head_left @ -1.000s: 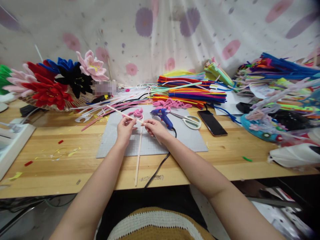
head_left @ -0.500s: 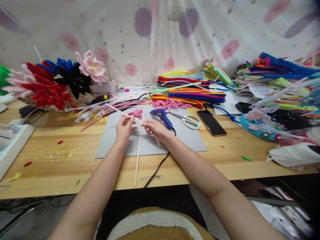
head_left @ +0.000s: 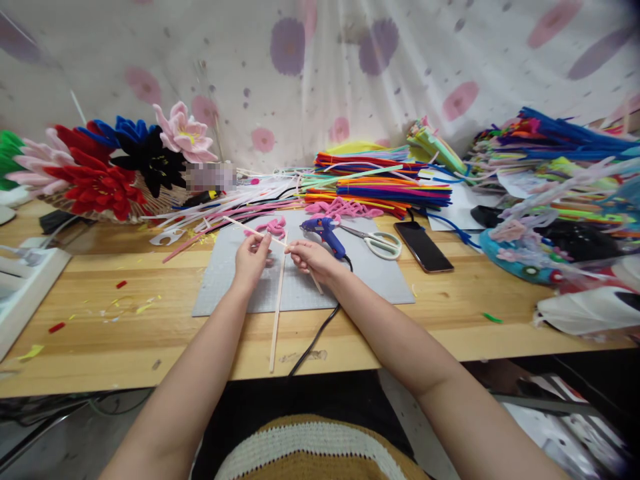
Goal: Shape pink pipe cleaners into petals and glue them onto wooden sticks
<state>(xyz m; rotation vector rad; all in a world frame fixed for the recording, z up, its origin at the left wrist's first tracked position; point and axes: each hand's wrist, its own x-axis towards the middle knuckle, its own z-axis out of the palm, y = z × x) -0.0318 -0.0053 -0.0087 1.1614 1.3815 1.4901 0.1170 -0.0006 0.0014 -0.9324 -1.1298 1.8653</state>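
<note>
Over the grey cutting mat (head_left: pixel 215 287), my left hand (head_left: pixel 253 261) pinches a thin pale strip (head_left: pixel 243 225) that slants up to the left. My right hand (head_left: pixel 313 259) grips the pale strips where they meet, with one end poking out below its fingers. Another pale strip (head_left: pixel 277 320) runs from the fingertips down toward the table's front edge. Pink looped fuzzy stems (head_left: pixel 273 229) lie just behind my hands. A blue glue gun (head_left: pixel 327 235) rests right behind my right hand, beside scissors (head_left: pixel 383 245) with pale handles.
Colourful fuzzy stem bundles (head_left: pixel 390 190) line the back. A black phone (head_left: pixel 423 245) lies right of the mat. Fuzzy flowers (head_left: pixel 100 193) stand back left, near a white power strip (head_left: pixel 30 293). A black cable (head_left: pixel 315 340) crosses the front edge.
The upper end of the slanting strip has shifted right and slightly down. My left hand has moved slightly right; my right hand has hardly moved.
</note>
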